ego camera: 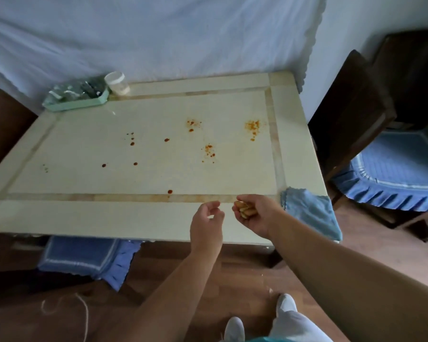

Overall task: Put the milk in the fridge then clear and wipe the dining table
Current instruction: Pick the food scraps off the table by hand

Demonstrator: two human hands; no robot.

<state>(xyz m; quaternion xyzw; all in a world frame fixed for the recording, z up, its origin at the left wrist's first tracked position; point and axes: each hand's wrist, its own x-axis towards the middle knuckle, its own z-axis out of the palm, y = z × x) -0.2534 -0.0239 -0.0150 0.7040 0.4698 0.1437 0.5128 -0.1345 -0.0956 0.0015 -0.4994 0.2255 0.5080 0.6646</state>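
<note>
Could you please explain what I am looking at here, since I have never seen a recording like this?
There is no machine: a person wears a wide-angle camera on the head, looking down at their own bare arms. The one picture shows a cream stone-topped dining table spotted with red-orange sauce stains. At its far left corner stand a pale green rectangular tray and a small white-lidded jar. A light blue cloth hangs over the near right corner. The right hand holds small tan food scraps; the left hand is loosely curled and empty beside it.
</note>
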